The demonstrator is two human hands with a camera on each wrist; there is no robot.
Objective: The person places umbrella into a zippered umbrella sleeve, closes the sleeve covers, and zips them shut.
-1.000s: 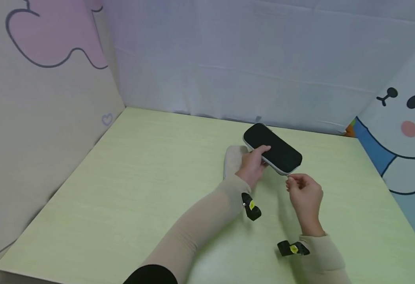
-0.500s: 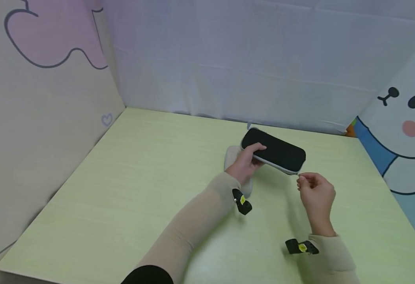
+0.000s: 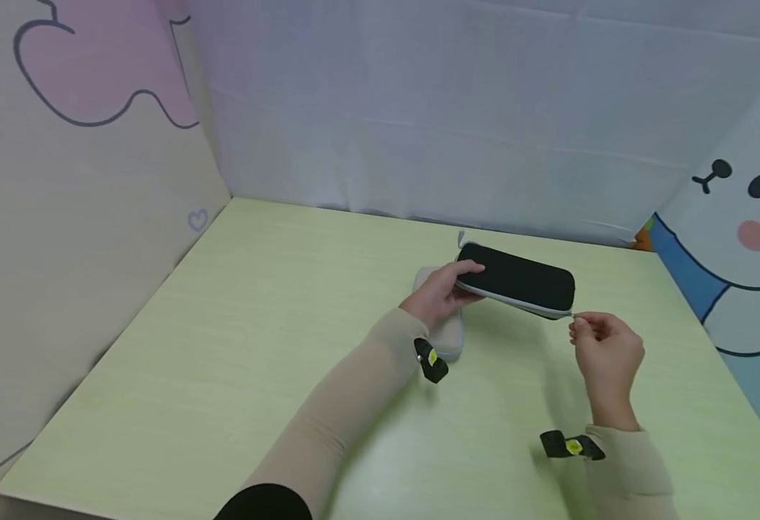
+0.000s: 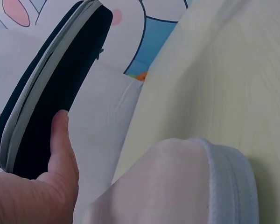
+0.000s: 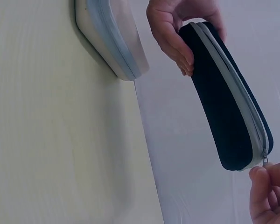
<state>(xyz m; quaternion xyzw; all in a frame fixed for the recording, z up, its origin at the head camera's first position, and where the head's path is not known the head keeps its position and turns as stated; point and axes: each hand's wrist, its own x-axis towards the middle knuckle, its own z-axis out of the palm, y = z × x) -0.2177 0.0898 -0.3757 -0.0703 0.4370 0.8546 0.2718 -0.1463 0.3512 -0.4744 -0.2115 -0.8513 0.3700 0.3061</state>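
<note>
A black zippered case (image 3: 523, 278), shaped like a pencil case with a grey zipper band, is held up above the table. My left hand (image 3: 441, 292) grips its left end, thumb on the black top face and fingers underneath. In the right wrist view, a small metal zipper pull (image 5: 265, 161) sits at the far end of the band, with a narrow dark gap along the zipper. My right hand (image 3: 607, 354) pinches this pull between thumb and forefinger. Behind the left hand, a beige case (image 3: 446, 339) with a pale blue-grey zipper band lies on the table, partly covered.
The pale yellow-green table (image 3: 237, 325) meets a whitish cloth wall (image 3: 419, 108) at the back. Printed panels stand at both sides, the right one showing a cartoon face (image 3: 737, 209). Each wrist carries a black camera strap.
The black case has swung from a steep slant to nearly level and shifted right. My right hand has moved right, still pinching the pull. My left wrist has drifted left, uncovering more of the beige case.
</note>
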